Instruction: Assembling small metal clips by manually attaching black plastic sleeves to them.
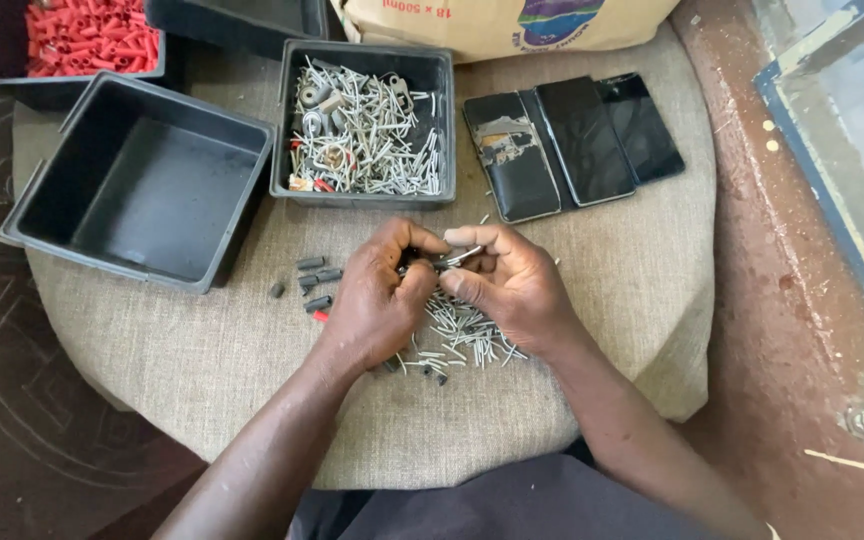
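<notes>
Gripped between the closed fingers of both the left hand [377, 300] and the right hand [512, 285], above the loose screw pile [462, 335] on the cushion [612, 330]: 1 small metal screw [460, 258], long axis pointing up-right.

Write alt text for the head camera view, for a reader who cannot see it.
Over a round, cloth-covered cushion, a person's left hand and right hand meet, pinching a small metal pin above a loose pile of pins. Behind them stand an empty black tray, a tray of pins and two phones.
</notes>
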